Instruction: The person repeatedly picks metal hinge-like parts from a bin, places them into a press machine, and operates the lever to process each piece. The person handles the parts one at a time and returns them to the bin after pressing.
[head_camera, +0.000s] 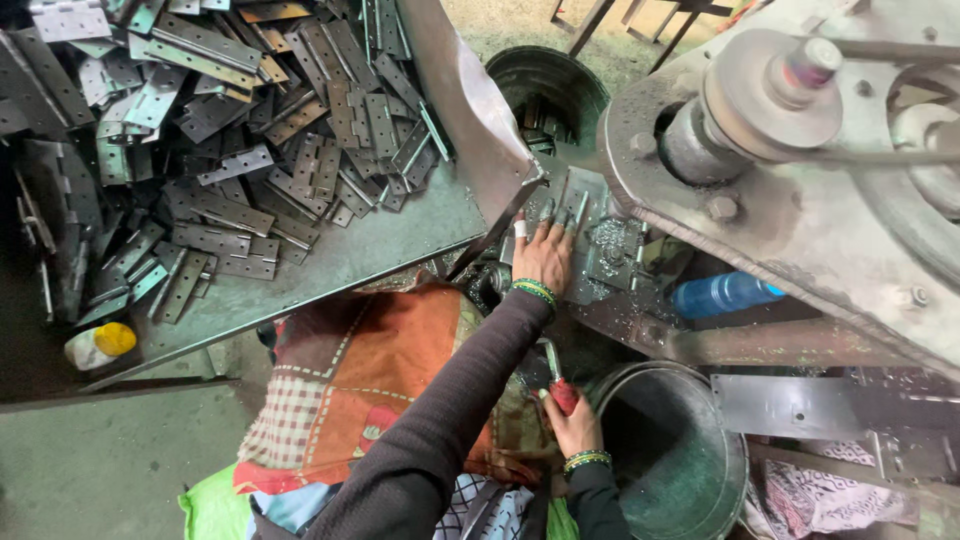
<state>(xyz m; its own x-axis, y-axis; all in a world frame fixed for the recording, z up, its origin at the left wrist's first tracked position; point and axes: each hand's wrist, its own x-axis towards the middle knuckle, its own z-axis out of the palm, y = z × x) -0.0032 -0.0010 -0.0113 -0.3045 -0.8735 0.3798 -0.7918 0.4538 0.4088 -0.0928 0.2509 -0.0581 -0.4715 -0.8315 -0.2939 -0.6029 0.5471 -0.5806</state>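
My left hand reaches forward onto the bed of a press machine. Its fingertips hold a flat grey metal hinge plate lying there. One finger is wrapped in white tape, and green bangles sit at the wrist. My right hand is low and close to my body, shut around a red-handled lever beside a round metal bucket. A big pile of hinge plates lies on a metal table to the left.
A second round drum with metal pieces stands behind the press. A blue plastic bottle lies on the machine ledge. A yellow-capped bottle rests at the table's left edge. Metal shavings cover the press bed, and patterned cloth covers my lap.
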